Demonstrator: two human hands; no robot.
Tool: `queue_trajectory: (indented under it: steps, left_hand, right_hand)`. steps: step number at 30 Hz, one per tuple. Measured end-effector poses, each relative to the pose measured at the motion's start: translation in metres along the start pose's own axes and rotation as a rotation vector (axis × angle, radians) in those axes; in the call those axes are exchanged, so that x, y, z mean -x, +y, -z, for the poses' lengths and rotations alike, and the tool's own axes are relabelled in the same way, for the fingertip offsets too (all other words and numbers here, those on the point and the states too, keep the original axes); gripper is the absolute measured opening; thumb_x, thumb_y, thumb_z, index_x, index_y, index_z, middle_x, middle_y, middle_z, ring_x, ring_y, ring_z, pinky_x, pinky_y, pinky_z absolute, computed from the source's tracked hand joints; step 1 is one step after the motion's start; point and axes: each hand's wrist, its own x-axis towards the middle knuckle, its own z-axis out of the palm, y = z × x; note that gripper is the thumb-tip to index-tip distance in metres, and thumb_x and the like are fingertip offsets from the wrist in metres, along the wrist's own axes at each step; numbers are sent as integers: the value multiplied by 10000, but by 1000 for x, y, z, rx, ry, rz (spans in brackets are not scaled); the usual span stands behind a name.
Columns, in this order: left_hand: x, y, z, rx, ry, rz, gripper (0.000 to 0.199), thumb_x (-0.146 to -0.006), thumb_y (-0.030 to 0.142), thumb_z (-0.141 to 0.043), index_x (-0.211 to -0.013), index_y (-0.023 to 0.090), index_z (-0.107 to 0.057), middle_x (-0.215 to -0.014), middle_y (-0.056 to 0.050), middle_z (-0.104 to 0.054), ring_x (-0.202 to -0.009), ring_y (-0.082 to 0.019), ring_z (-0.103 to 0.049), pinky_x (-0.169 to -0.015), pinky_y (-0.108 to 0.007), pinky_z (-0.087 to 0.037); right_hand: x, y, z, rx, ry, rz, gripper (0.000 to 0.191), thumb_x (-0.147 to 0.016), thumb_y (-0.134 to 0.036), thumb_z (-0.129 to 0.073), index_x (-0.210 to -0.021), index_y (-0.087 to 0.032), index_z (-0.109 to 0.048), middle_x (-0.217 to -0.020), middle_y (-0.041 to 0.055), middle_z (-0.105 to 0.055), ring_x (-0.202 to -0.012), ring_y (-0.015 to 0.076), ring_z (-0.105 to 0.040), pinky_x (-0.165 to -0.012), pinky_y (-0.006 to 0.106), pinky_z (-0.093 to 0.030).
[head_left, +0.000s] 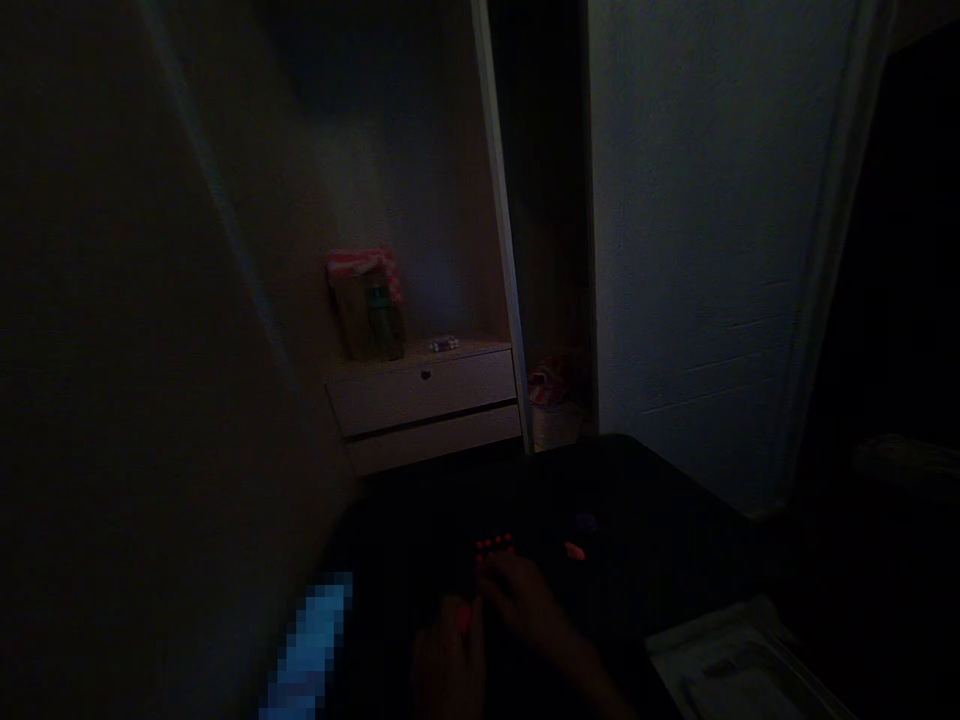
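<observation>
In dim light, my left hand (pixel 450 655) is closed round a soft-looking red lump (pixel 464 618), part of which shows between thumb and fingers. My right hand (pixel 521 598) reaches over the dark tabletop with its fingers bent together. Its fingertips are at the near edge of a group of small red balls (pixel 497 540) set out in rows, and the hand covers some of them. Whatever those fingertips pinch is hidden. Right of the balls lies a flat pinkish-red piece (pixel 574 551), with a dark purple item (pixel 586 522) just beyond it.
A black table (pixel 622 480) stretches ahead. Papers or a packet (pixel 742 660) lie at its right. On the left glows a blurred bluish screen-like shape (pixel 307 650). Behind stand drawers (pixel 427 400) bearing a bag (pixel 356 305), a bottle (pixel 386 325) and a small item (pixel 444 343).
</observation>
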Motion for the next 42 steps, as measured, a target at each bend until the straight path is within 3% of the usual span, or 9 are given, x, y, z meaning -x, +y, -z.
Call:
queue_trajectory:
  steps: [7,11,15,18,24,27,32,42]
  left_hand:
    - [-1,-2,-6,311,39,187,394,-986,387,-354,-1186,215,-646,-1049,-94,-783,-840,-216,-735,-765,-333,-516]
    - [-2,-5,-8,450,-9,302,448,-980,427,-312,-1171,196,-645,-980,-83,-787,-881,-229,-739,-793,-356,-551]
    - [-2,-8,-9,420,-7,114,395,-951,275,-318,-991,233,-709,-988,-63,-776,-934,-206,-724,-862,-334,-539]
    - [-1,-9,-11,315,11,8,403,-907,161,-346,-929,261,-736,-954,-35,-772,-891,-177,-721,-820,-293,-529]
    - [0,-8,-15,163,23,12,353,-935,195,-406,-930,273,-751,-943,-10,-783,-861,-169,-725,-777,-282,-509]
    - [1,-8,-17,114,40,8,363,-942,189,-398,-938,268,-753,-956,-13,-788,-866,-174,-729,-775,-287,-505]
    - [3,-9,-22,90,72,-8,341,-941,195,-416,-922,267,-749,-960,-14,-786,-868,-171,-730,-769,-274,-512]
    - [4,-11,-28,92,113,20,353,-930,230,-404,-948,266,-755,-1004,-26,-794,-907,-188,-730,-811,-298,-525]
  right_hand:
    - [2,-3,2,-15,1,14,191,-963,-212,-571,-1042,-187,-743,-1090,84,-775,-1036,233,-711,-933,319,-500]
    - [3,-1,0,-16,6,10,195,-957,-191,-569,-1038,-205,-745,-1075,72,-781,-1023,228,-716,-922,312,-508]
    - [3,4,-3,-19,41,22,230,-965,-191,-544,-1074,-214,-746,-1117,77,-779,-1061,233,-712,-947,323,-510]
    - [2,7,-5,-19,29,30,255,-962,-180,-529,-1081,-216,-752,-1119,76,-785,-1061,236,-718,-959,340,-518]
    - [3,10,-6,7,41,18,293,-959,-204,-520,-1154,-235,-736,-1201,86,-761,-1146,253,-688,-1022,376,-493]
    - [3,7,-4,-10,14,0,258,-908,-193,-599,-1124,-229,-736,-1122,70,-778,-1046,234,-717,-927,322,-518]
    - [0,0,0,-29,-12,-33,141,-837,-124,-650,-914,-202,-738,-874,17,-768,-806,171,-707,-703,225,-484]
    - [1,4,-3,29,-18,-81,149,-918,-279,-661,-816,-196,-730,-825,15,-762,-786,165,-686,-684,231,-450]
